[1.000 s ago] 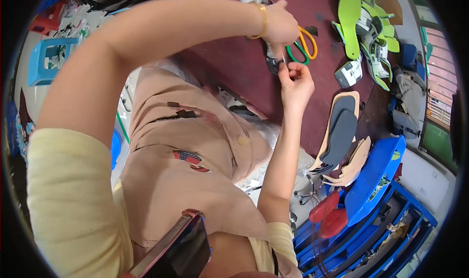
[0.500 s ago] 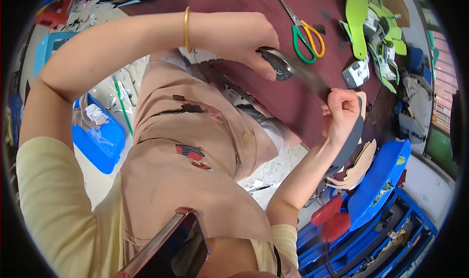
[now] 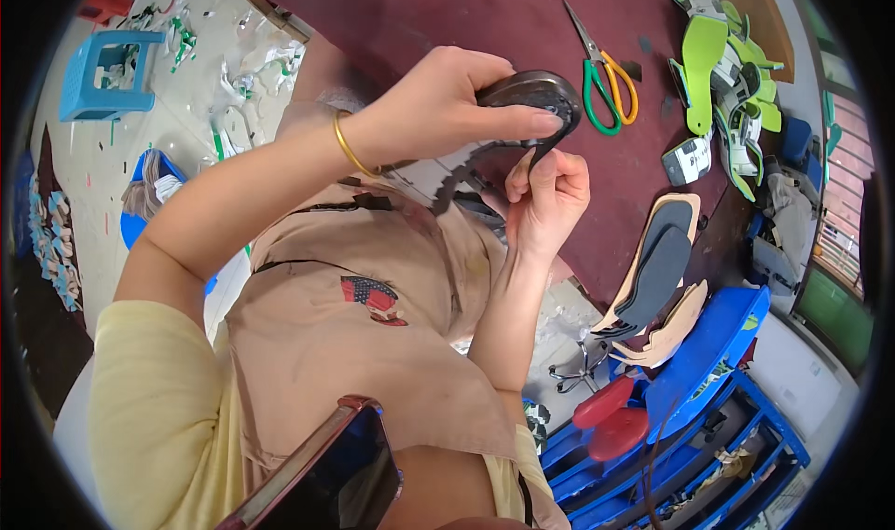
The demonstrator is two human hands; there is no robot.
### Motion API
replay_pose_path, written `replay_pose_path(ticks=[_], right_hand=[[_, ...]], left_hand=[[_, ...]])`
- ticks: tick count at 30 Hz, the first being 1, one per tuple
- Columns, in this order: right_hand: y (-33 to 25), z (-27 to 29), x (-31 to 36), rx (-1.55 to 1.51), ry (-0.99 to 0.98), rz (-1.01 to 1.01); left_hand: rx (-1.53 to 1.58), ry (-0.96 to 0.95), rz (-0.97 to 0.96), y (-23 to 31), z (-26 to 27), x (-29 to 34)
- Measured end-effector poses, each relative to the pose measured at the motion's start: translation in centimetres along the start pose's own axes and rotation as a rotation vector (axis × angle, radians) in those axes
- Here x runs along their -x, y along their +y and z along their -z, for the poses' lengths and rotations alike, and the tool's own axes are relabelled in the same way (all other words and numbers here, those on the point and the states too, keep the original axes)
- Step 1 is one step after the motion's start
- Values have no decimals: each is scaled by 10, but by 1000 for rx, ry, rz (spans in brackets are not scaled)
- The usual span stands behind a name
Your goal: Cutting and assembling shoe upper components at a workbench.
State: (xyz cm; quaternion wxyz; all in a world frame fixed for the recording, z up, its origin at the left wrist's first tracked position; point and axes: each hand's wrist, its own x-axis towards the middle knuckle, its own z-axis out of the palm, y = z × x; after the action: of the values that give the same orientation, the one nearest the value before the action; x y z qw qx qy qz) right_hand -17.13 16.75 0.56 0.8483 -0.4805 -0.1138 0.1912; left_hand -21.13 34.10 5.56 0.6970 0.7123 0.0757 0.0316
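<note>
Together, left hand (image 3: 449,101) clasps, right hand (image 3: 552,196) pinches shoe (image 3: 539,88).

The shoe upper (image 3: 536,88) looks glossy (the apron (image 3: 317,367), matt cloth).

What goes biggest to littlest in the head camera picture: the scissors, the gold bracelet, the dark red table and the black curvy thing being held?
1. Dark red table
2. Black curvy thing
3. Scissors
4. Gold bracelet
That's picture size only; the left hand hides part of number two.
</note>
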Motion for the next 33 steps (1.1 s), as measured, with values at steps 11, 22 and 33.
replay_pose_path(ticks=[11,22,33], right_hand=[[-22,-14,-5,263,59,-154],[-35,56,-126,1833,-203,408],[-30,51,-61,1095,-113,129]], left_hand=[[175,-16,54,-18,-6,-3],[502,-23,453,-36,16,-27],[1161,-160,683,-7,40,-14]])
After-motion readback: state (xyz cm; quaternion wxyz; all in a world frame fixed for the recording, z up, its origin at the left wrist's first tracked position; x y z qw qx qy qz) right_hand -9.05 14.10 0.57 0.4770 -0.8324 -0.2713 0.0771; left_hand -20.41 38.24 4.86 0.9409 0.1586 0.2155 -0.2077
